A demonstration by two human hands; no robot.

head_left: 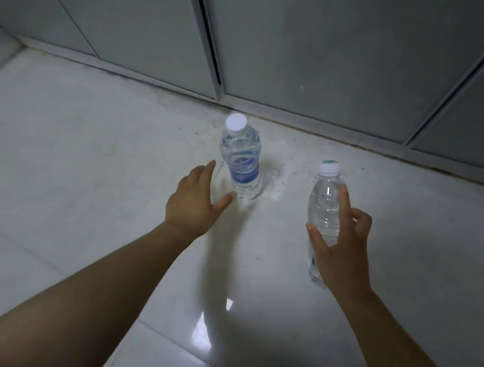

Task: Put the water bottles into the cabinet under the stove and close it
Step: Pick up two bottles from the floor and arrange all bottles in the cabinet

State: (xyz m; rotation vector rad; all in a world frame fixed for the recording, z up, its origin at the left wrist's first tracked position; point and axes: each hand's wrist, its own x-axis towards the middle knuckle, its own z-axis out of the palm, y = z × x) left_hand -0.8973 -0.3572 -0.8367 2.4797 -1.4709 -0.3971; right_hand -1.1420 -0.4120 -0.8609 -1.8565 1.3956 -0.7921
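Both bottles upright on the floor tiles (81, 159) before shut cabinet doors (316, 53), caps up: blue-label bottle (242, 164) beside left hand (192, 204), grip spread, thumb at its base, contact unclear; clear bottle (325, 208) partly hidden by right hand (340, 254), fingers splayed, not clenched.

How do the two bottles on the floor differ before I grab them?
The left bottle carries a blue label; the right bottle looks mostly bare and clear. The left bottle has a plain white cap, the right a white cap with a green edge. The left stands nearer the cabinet doors. Both are upright, capped, and not yet gripped.
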